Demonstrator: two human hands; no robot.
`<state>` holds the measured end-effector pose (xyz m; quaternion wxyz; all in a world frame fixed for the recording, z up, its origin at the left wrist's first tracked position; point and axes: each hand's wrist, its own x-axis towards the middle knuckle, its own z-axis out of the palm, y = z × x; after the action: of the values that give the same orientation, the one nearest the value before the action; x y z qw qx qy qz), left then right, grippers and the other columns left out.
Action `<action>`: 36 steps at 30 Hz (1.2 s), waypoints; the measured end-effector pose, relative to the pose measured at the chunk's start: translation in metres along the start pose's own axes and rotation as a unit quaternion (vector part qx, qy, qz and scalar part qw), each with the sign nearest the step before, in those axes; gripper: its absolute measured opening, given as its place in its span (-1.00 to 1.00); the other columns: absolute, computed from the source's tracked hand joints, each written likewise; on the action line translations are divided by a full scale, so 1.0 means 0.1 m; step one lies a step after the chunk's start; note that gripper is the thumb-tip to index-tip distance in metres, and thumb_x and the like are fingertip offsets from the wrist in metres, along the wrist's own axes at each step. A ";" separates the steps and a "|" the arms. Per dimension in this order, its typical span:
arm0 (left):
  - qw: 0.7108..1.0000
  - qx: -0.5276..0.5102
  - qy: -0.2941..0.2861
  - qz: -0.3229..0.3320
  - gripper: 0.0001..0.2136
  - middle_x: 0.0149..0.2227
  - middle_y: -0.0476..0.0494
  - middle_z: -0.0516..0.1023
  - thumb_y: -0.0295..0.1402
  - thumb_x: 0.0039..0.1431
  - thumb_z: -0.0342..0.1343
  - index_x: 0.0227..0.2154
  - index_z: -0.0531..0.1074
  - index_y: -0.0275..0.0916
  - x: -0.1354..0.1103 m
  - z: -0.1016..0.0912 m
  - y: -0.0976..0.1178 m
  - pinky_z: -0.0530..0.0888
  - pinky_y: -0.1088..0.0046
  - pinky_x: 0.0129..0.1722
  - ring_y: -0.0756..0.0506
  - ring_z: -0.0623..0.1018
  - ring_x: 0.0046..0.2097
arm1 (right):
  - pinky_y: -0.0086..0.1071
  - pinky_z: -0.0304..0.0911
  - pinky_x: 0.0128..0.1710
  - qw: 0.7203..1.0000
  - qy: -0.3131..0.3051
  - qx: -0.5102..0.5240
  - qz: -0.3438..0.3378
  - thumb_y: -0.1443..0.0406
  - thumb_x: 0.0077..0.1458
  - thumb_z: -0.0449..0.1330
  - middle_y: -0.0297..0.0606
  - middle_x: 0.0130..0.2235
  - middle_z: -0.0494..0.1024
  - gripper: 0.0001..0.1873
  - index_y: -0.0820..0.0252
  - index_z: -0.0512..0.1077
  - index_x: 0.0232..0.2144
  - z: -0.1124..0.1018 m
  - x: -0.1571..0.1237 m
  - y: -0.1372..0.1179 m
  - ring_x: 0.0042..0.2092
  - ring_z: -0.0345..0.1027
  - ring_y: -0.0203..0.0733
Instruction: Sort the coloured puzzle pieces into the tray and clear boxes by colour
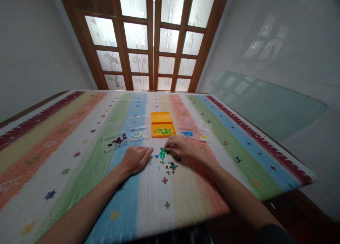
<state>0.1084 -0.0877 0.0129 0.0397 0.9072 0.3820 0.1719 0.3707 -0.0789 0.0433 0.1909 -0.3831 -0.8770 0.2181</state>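
A loose pile of small building pieces (163, 153), green, blue, dark brown and other colours, lies on the striped tablecloth between my hands. My right hand (182, 148) reaches over the pile's right side, fingers bent and pinched together. Whatever is between those fingertips is too small to make out. To the left of the pile, my left hand (136, 158) rests on the cloth with its fingers curled in. The inside of that hand is hidden. Just beyond both hands, an open orange case (162, 117) holds scattered green pieces (166, 131) in its near half.
Left of the case are clear boxes: one with dark brown pieces (117, 141), one with pale yellow pieces (138, 134). On the right, clear boxes hold blue pieces (187, 133) and yellow pieces (203, 136). The tablecloth (106, 187) covers the table; wood-framed glass doors (154, 42) stand behind.
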 end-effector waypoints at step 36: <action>1.000 -0.005 -0.011 0.006 -0.52 -0.51 -0.10 0.52 -0.20 0.49 -0.31 -0.49 0.35 -0.21 0.00 0.00 -0.01 0.31 0.42 -0.39 -0.07 0.47 -0.47 | -0.33 0.27 -0.20 0.963 0.214 -0.068 0.147 0.42 0.20 0.21 -0.16 -0.26 0.62 -0.86 0.26 0.58 -0.24 -0.02 0.25 0.37 -0.26 0.43 -0.18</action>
<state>0.1074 -0.0871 0.0131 0.0472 0.9110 0.3755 0.1636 0.3781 -0.0369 0.0296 0.3133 -0.5578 -0.7625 0.0962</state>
